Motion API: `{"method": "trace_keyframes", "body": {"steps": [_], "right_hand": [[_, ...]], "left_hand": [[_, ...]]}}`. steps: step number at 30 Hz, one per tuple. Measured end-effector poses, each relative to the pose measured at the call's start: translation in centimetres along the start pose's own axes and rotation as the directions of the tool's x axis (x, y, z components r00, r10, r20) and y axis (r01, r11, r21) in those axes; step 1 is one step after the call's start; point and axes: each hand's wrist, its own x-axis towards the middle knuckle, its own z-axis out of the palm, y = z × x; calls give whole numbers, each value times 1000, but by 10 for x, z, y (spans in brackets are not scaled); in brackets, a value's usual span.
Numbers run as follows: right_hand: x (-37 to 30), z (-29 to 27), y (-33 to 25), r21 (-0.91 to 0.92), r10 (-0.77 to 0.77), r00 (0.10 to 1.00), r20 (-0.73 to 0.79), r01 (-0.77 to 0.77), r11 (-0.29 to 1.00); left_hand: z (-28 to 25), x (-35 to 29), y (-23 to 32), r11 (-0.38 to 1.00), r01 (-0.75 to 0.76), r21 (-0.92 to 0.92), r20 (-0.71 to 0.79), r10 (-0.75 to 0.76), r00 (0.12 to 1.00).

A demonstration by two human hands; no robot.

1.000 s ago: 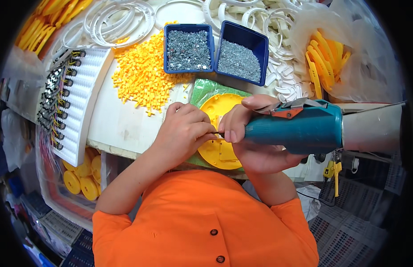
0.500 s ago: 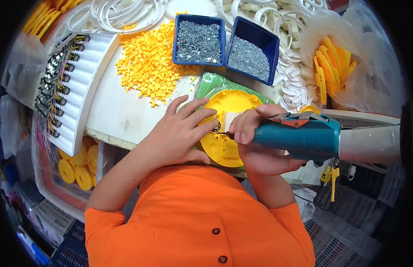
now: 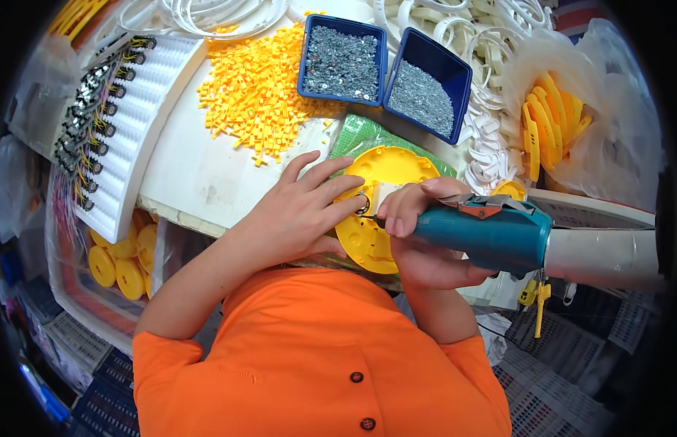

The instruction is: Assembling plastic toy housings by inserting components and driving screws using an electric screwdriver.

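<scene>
A round yellow plastic housing (image 3: pixel 373 242) lies at the table's near edge, partly on a green mat (image 3: pixel 351 135). My left hand (image 3: pixel 298 207) is spread over the housing's left side, its fingertips beside a small dark round part (image 3: pixel 362 205) set in it. My right hand (image 3: pixel 419 233) is wrapped around the front of a teal electric screwdriver (image 3: pixel 484 231) held almost level. Its dark bit points left and reaches that round part; whether it sits in a screw is too small to tell. My right fingers hide part of the housing and a pale block inside it.
Beyond the housing stand two blue bins of small metal parts (image 3: pixel 306 73) (image 3: pixel 464 95). A heap of small yellow pieces (image 3: pixel 258 95) lies left of them. Farther left is a white foam tray (image 3: pixel 153 116) with wired components. A plastic bag (image 3: pixel 615 124) holds yellow parts at right.
The whole view has shifted slightly, so the bins and housing appear a little farther right. My left hand and the screwdriver keep nearly the same place on the housing.
</scene>
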Motion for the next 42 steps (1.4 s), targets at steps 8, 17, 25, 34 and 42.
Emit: {"method": "trace_keyframes", "body": {"steps": [8,17,25,34,42], "right_hand": [[-4,6,-1,-238,232,973,7,-223,945],[4,3,0,-77,12,995,-102,-20,997],[55,-17,-61,-332,-300,946,-119,247,910],[-5,-47,-67,-745,-672,727,-140,370,555],[-115,-64,-62,-994,-502,859,-100,-62,92]], "left_hand": [[-2,3,-3,1000,-8,16,12,8,1000],[-8,12,-2,998,-34,53,-48,37,998],[-12,-22,-10,896,415,-157,-309,-444,841],[-1,-8,1,934,347,-83,-384,-351,854],[-25,-58,27,940,-61,336,-182,129,975]]}}
